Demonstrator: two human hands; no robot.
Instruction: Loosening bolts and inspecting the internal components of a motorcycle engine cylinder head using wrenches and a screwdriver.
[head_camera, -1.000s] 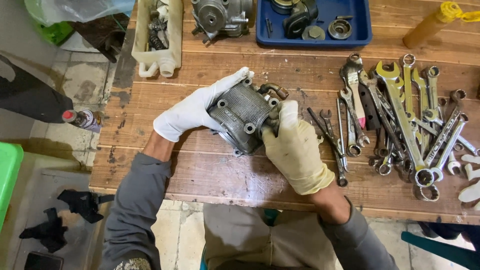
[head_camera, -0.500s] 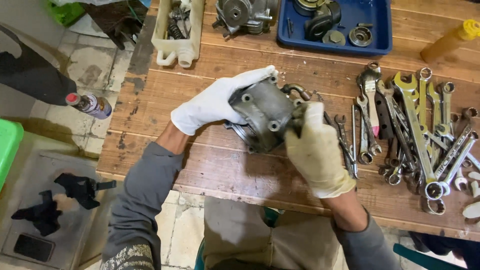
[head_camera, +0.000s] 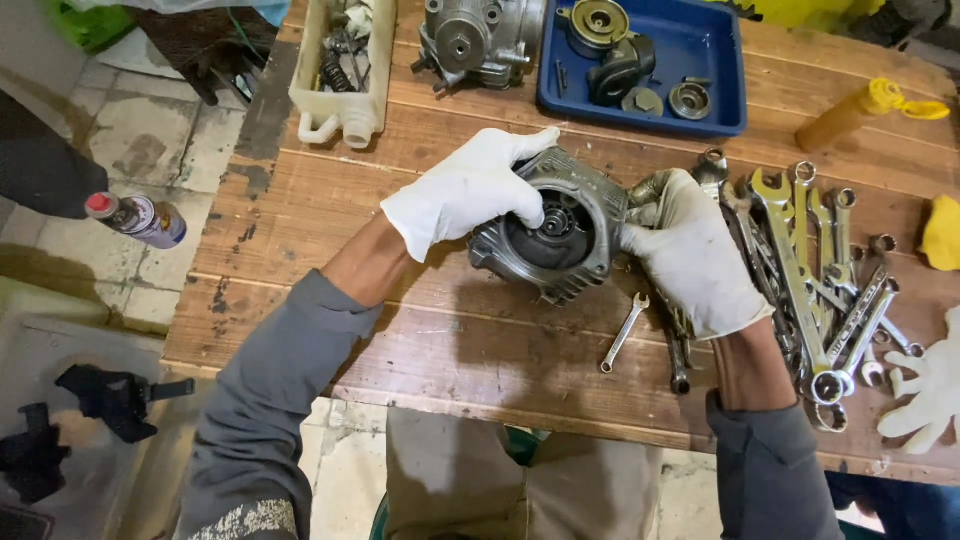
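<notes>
Head view: the person is holding a grey engine cylinder head (head_camera: 548, 235) just above the middle of the wooden tabletop (head_camera: 330, 215), tilted so that its recessed chamber side is facing the camera. The left hand (head_camera: 462, 192), in a white glove, is closing over the casting's upper left side, with fingers reaching into the recess. The right hand (head_camera: 693, 252), in a soiled white glove, is gripping the casting's right side.

A small open-end spanner (head_camera: 624, 333) is lying just beside the casting, toward the near edge. A heap of spanners (head_camera: 815, 270) is spreading toward the right edge, with a loose white glove (head_camera: 925, 392) near the near right corner. Along the far edge, an engine casing (head_camera: 478, 38) is resting between a cream plastic tray (head_camera: 345, 118) and a blue parts tray (head_camera: 725, 95) carrying small components.

The casting is already separated and in hand. As a judgement, the work is standing at an inspection stage, with the parts in the blue tray not yet refitted.
</notes>
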